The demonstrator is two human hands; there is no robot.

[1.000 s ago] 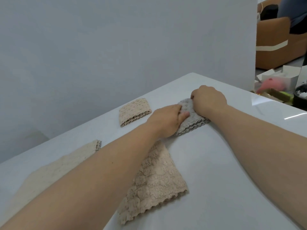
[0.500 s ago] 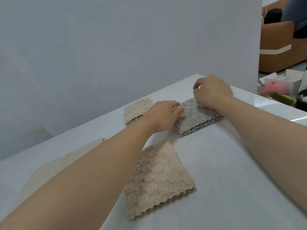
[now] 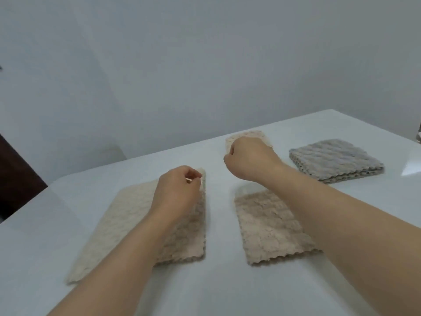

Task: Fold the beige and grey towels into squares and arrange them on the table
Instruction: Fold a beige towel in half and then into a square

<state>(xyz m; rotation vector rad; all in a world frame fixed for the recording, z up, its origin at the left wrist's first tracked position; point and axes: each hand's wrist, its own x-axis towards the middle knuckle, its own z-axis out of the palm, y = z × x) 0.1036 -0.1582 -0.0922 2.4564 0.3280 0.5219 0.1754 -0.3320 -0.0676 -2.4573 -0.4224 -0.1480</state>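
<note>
The grey towel [image 3: 335, 161] is folded into a thick square and laid flat at the desk's [image 3: 218, 281] far right. A small beige towel [image 3: 250, 135], folded, is partly hidden at far centre. The middle towel [image 3: 268, 226], beige with scalloped edges, is laid flat as a rectangle. The left towel [image 3: 118, 224], largest and paler, is laid flat, its far right corner pinched by the left hand [image 3: 175, 192].

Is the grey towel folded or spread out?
Folded. The grey towel is a small square, with stacked layers showing along its near edge.
</note>
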